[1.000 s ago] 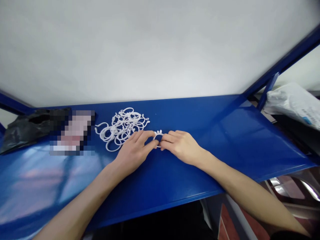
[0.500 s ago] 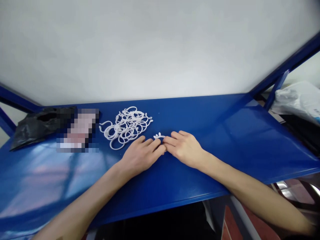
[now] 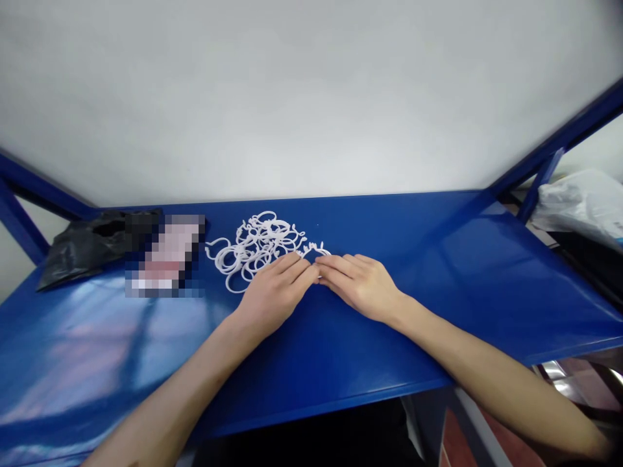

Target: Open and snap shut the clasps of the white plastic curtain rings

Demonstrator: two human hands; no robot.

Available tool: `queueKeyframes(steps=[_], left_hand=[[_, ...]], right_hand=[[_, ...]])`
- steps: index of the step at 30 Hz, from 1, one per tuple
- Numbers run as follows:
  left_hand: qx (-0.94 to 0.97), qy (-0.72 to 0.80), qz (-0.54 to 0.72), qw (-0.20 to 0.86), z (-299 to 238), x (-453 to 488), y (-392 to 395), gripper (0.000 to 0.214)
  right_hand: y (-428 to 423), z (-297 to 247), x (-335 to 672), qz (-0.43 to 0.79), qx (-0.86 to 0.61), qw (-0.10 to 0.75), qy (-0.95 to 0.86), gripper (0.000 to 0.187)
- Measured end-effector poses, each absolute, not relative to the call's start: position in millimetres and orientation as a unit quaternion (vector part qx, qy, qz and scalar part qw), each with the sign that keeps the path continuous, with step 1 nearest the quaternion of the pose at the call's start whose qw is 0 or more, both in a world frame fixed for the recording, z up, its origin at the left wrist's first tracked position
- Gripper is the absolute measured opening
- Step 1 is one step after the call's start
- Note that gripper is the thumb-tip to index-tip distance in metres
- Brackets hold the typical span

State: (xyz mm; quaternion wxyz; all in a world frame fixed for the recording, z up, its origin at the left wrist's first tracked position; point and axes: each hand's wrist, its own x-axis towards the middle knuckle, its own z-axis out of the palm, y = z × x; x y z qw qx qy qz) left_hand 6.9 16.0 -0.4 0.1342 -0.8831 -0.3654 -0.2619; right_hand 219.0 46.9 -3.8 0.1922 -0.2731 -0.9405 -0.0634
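Observation:
My left hand point(image 3: 278, 290) and my right hand point(image 3: 359, 285) meet at the middle of the blue table, fingers closed and tips touching. Between them they grip a white plastic ring point(image 3: 321, 250), whose far edge with small upright knobs shows beyond the fingers. The rest of it is hidden under my hands. Just left of and behind my left hand lies a loose pile of similar white plastic rings point(image 3: 256, 243), several of them overlapping.
A black plastic bag point(image 3: 78, 250) lies at the table's left end, next to a pixelated flat object point(image 3: 168, 253). Blue frame bars point(image 3: 540, 165) rise at both ends. At the far right sits a clear plastic bag point(image 3: 584, 201). A pale wall point(image 3: 311, 97) stands behind the table point(image 3: 302, 376).
The view has shifted slightly. My hands, still together, have moved a little farther from me and nearer the pile, and more of the knobbed edge of the ring shows.

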Motion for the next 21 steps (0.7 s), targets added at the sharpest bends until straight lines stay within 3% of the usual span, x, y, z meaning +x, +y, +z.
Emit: queueKeyframes(steps=[9, 13, 21], left_hand=[[-0.812, -0.517, -0.214, 0.163, 0, -11, 19, 0.022], [-0.794, -0.546, -0.166, 0.210, -3, -16, 17, 0.021], [-0.791, -0.531, -0.245, 0.182, -1, -24, 20, 0.017]], right_hand=[[54, 0, 224, 0.021, -0.317, 0.222, -0.922, 0.052], [69, -6, 235, 0.032, -0.379, 0.192, -0.905, 0.057], [85, -17, 237, 0.000, -0.409, 0.152, -0.900, 0.047]])
